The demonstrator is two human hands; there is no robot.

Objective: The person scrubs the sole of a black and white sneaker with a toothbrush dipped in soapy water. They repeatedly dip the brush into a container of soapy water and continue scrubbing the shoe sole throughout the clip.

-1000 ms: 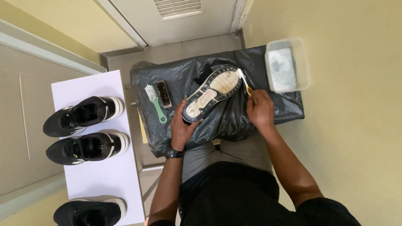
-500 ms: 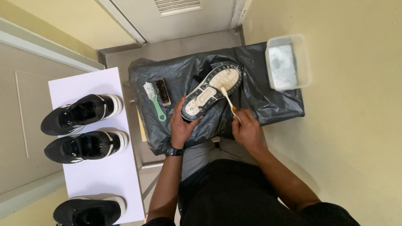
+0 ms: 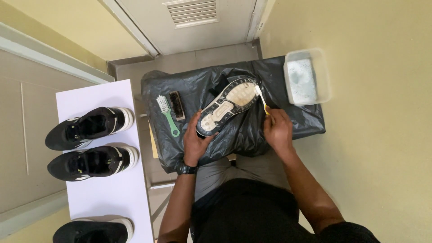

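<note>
A black sneaker [image 3: 227, 105] lies sole-up on a black plastic bag [image 3: 198, 87] spread over a small table. My left hand [image 3: 194, 137] grips its heel end. My right hand [image 3: 279, 128] holds a yellow-and-white toothbrush [image 3: 262, 100], whose head touches the right edge of the pale sole near the toe.
A green-handled brush [image 3: 167, 112] and a dark bristle brush [image 3: 176, 105] lie on the bag's left side. A clear tub of soapy water [image 3: 307, 76] sits at the right corner. Three black sneakers [image 3: 90, 123] rest on a white board [image 3: 110, 198] to the left. A door stands ahead.
My right hand moved the toothbrush from the middle of the sole back out to its right edge near the toe. My left hand kept hold of the heel.
</note>
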